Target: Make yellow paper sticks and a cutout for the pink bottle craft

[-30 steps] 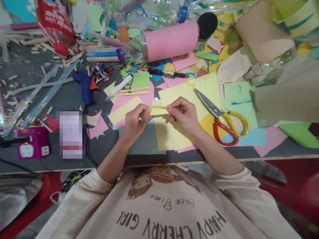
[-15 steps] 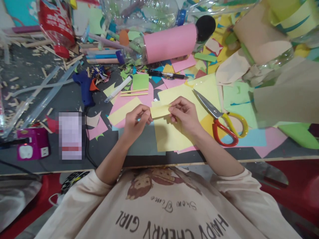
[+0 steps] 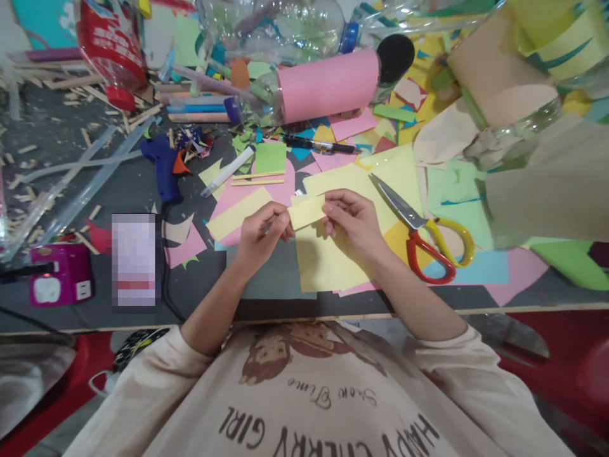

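strip (image 3: pixel 306 212): a short pale-yellow piece of paper, held just above the table between both hands, near the middle of the view. It tilts a little, with its right end higher than its left.
left hand (image 3: pixel 259 236): pinches the strip's left end between thumb and forefinger. The other fingers curl in towards the palm.
right hand (image 3: pixel 354 222): grips the strip's right end, thumb below and fingertips on top, closed tight on the paper.
sheet (image 3: pixel 326 263): a larger yellow sheet lying flat under the hands and the strip.
scissors (image 3: pixel 423 231): lie flat just right of the right hand, blades pointing away and to the left. One handle is red and one yellow, and neither hand touches them.
pen (image 3: pixel 316 145): black, lying on paper scraps beyond the hands.
roll (image 3: pixel 328 86): pink paper wrapped round a clear bottle that lies on its side at the far side of the table.
glue gun (image 3: pixel 164 166): blue, lying left of the hands and well apart from them.
sticks (image 3: pixel 257 178): two thin wooden ones, side by side beyond the left hand, just below a green square (image 3: pixel 270 157) of paper.
socket (image 3: pixel 59 279): a purple power block at the left, near the table's near edge.
table (image 3: pixel 266 279): dark grey and littered with coloured paper scraps.
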`<state>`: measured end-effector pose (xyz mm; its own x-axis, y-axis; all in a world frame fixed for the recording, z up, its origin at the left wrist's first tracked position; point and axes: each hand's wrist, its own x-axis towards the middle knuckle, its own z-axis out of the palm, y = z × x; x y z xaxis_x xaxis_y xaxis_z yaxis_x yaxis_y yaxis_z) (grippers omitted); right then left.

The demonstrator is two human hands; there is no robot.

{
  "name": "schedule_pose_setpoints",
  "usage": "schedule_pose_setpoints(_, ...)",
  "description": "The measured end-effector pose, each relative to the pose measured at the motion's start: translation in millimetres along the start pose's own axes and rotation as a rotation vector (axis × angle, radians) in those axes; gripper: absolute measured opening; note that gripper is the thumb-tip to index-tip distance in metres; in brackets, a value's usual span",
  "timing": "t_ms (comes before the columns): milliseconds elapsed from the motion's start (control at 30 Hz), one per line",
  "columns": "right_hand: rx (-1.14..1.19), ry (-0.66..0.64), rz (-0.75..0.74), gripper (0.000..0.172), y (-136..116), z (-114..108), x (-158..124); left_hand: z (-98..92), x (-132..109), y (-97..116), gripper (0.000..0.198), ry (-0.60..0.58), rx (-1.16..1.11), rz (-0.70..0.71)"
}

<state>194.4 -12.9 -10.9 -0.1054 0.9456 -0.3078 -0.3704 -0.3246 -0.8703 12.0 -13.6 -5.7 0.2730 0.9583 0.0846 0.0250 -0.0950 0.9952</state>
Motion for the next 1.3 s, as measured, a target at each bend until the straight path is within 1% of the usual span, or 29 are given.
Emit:
schedule_pose_setpoints(133,-0.017,-0.029,0.006,0.036,-2,2,-1,-0.5,0,-5,0.033,0.017,-0.001,-0.029)
schedule_pose_setpoints(200,-0.021,-0.047,0.016,0.034,-3,3,-3,-0.7,0,-7,0.037,0.023,0.004,-0.041)
schedule_pose_setpoints(267,-0.025,-0.088,0.020,0.033,-4,3,-4,-0.4,-1,-8,0.042,-0.009,0.021,-0.039)
schedule_pose_setpoints(333,-0.038,-0.141,0.021,0.033,-5,3,-5,0.6,-1,-8,0.045,-0.068,0.044,-0.027)
schedule_pose_setpoints(433,-0.061,-0.184,0.011,0.030,-5,2,-6,2.8,-2,-7,0.039,-0.119,0.063,-0.032)
schedule_pose_setpoints(500,-0.096,-0.190,-0.012,0.029,-5,2,-6,4.1,-2,-7,0.031,-0.098,0.067,-0.067)
schedule_pose_setpoints(600,-0.212,-0.206,-0.101,0.028,-3,2,-7,5.2,-1,-7,0.024,0.008,0.078,-0.115)
schedule_pose_setpoints(667,-0.308,-0.202,-0.169,0.030,-1,3,-7,5.5,-1,-7,0.023,0.070,0.079,-0.130)
schedule_pose_setpoints(733,-0.389,-0.169,-0.207,0.033,2,3,-7,5.8,-1,-6,0.025,0.076,0.072,-0.138)
schedule_pose_setpoints(767,-0.420,-0.147,-0.213,0.032,3,4,-7,6.0,-1,-5,0.026,0.060,0.070,-0.143)
schedule_pose_setpoints(833,-0.454,-0.098,-0.226,0.021,2,4,-6,6.4,-2,-5,0.030,0.015,0.079,-0.146)
schedule_pose_setpoints(867,-0.454,-0.075,-0.230,0.019,1,4,-6,6.6,-3,-5,0.032,-0.009,0.086,-0.144)
schedule_pose_setpoints(967,-0.378,-0.036,-0.199,0.034,-2,5,-5,7.2,-6,-6,0.037,-0.076,0.092,-0.119)
schedule_pose_setpoints(1033,-0.271,-0.026,-0.138,0.038,-4,5,-5,7.5,-6,-8,0.041,-0.105,0.083,-0.097)
schedule_pose_setpoints(1167,-0.107,-0.057,-0.012,0.034,-3,3,-5,8.2,-8,-13,0.043,-0.140,0.060,-0.040)
schedule_pose_setpoints(1300,-0.081,-0.063,0.028,0.035,-2,2,-5,7.6,-9,-19,0.044,-0.154,0.128,0.063)
